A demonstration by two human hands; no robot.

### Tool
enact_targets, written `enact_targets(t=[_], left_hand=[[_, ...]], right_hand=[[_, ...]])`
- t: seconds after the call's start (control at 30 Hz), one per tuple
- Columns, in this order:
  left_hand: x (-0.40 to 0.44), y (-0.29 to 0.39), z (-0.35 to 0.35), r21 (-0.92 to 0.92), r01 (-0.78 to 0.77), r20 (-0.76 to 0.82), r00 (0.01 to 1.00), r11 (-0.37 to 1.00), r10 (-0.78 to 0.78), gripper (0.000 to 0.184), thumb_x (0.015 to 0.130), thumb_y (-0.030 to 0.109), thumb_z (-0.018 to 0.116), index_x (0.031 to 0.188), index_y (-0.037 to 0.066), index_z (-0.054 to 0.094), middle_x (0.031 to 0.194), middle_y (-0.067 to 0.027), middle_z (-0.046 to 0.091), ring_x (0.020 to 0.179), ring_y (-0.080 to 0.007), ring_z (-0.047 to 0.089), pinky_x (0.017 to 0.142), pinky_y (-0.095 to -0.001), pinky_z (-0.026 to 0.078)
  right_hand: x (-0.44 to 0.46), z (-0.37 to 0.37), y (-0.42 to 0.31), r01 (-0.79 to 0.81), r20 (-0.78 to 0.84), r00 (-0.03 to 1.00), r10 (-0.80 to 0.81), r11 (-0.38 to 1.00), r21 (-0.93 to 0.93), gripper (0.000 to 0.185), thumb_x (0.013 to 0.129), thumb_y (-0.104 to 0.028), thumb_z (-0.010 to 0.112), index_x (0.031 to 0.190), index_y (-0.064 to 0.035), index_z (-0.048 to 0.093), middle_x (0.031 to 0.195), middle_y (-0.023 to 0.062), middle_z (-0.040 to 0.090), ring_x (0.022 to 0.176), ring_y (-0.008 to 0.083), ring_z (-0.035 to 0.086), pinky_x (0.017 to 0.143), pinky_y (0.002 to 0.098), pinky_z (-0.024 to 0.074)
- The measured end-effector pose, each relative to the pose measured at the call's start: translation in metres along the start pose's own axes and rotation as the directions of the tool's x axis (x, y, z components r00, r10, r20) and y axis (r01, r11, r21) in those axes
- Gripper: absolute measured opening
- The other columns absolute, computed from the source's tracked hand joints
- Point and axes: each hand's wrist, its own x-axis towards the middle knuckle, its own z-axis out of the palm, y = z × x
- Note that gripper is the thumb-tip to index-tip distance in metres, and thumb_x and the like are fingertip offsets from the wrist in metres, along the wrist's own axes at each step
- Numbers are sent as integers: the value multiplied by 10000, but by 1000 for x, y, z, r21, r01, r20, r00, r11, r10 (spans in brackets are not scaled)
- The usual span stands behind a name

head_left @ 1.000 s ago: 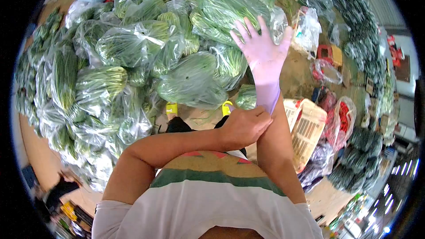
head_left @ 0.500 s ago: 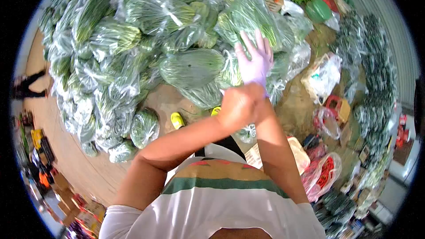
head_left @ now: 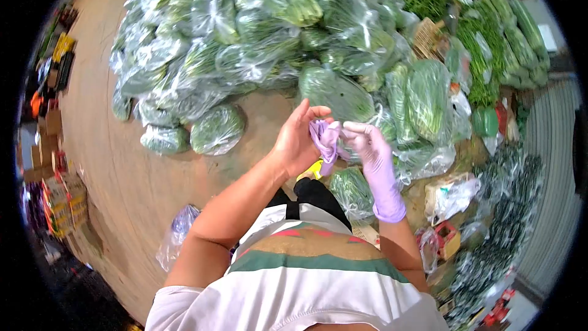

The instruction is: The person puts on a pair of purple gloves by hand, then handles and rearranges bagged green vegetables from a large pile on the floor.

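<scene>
My left hand [head_left: 296,142] is bare, its fingers curled around the near side of a crumpled purple glove [head_left: 327,142]. My right hand [head_left: 370,149] wears a light purple glove that reaches past the wrist. Its thumb and fingers pinch together at the other side of the crumpled glove, between the two hands. Beyond them lies a clear bag of green vegetables [head_left: 335,95], and another bagged bundle [head_left: 351,191] is on the floor by my feet.
A large heap of bagged greens [head_left: 257,37] spans the top. A red and yellow crate [head_left: 448,239] and a white plastic bag [head_left: 453,196] lie at right. Stacked boxes [head_left: 64,202] stand at far left, with a clear bag [head_left: 177,236] on the floor nearer me.
My left hand has left the right wrist and now holds a crumpled glove. My right hand has lowered and its fingers have closed from spread. The view has swung left.
</scene>
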Motion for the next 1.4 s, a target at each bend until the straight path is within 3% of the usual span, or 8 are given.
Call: enact_targets(t=[0.13, 0.23, 0.3, 0.43, 0.73, 0.83, 1.1, 1.4], left_hand=[[-40, 16, -26, -19, -81, 20, 996, 997, 81, 344, 861, 349, 451, 1060, 69, 475, 924, -74, 569, 860, -205, 547, 802, -349, 420], [-73, 28, -34, 113, -196, 55, 980, 974, 191, 330, 778, 56, 563, 1088, 50, 450, 931, -61, 567, 850, -177, 553, 794, -312, 436], [-89, 32, -48, 228, -231, 99, 972, 946, 214, 375, 717, -84, 580, 1053, 36, 464, 881, -35, 563, 794, -132, 557, 726, -247, 452], [-107, 30, -69, 429, -325, -14, 931, 843, 366, 232, 752, 36, 620, 955, 46, 509, 831, -25, 558, 723, -100, 544, 634, -236, 456], [-109, -6, -39, 265, -415, -153, 873, 871, 463, 192, 820, 115, 551, 985, 16, 550, 895, -68, 609, 767, -145, 597, 685, -296, 512], [-106, -27, -34, 87, -546, -83, 829, 833, 553, 246, 834, 106, 496, 1052, 0, 537, 996, -82, 601, 943, -170, 566, 898, -325, 420], [-97, -83, -20, -434, -557, -29, 794, 708, 607, 253, 841, 151, 422, 1011, -2, 529, 1015, -113, 581, 968, -230, 538, 924, -380, 381], [-113, -116, -13, -41, -716, -198, 689, 697, 697, 251, 898, 318, 423, 893, 89, 527, 855, -52, 592, 782, -152, 572, 708, -318, 456]], right_hand=[[-2, 63, -20, 278, 94, 959, -266, 828, -487, 331, 730, -188, 687, 998, -20, 589, 847, 58, 571, 868, 142, 529, 774, 278, 428], [4, 88, -32, -84, -82, 993, 87, 996, 36, 133, 786, -76, 585, 864, 13, 647, 825, 46, 604, 788, 118, 544, 762, 258, 415], [6, 99, -49, -55, -51, 997, 57, 998, 29, 147, 797, -86, 570, 869, 18, 645, 805, 43, 611, 761, 113, 544, 738, 245, 417], [12, 110, -54, 12, -1, 1000, -12, 997, 70, 176, 822, -112, 537, 880, 14, 646, 774, 44, 622, 733, 103, 545, 668, 215, 423], [-19, 111, -46, 114, 109, 986, -124, 989, 97, 146, 801, -32, 574, 931, -11, 635, 909, 58, 623, 805, 100, 554, 747, 243, 437], [-21, 83, -48, 5, 89, 996, -25, 976, 219, 163, 826, -96, 552, 938, -1, 625, 890, 60, 626, 787, 108, 563, 728, 225, 428], [-25, 15, -28, -263, 265, 953, 147, 834, 485, 242, 838, -166, 532, 939, 45, 594, 843, 92, 626, 751, 141, 574, 704, 249, 423], [-48, 21, -49, -83, 403, 913, -61, 940, 330, 166, 816, -84, 543, 885, 53, 608, 817, 117, 634, 719, 160, 595, 690, 252, 451]])
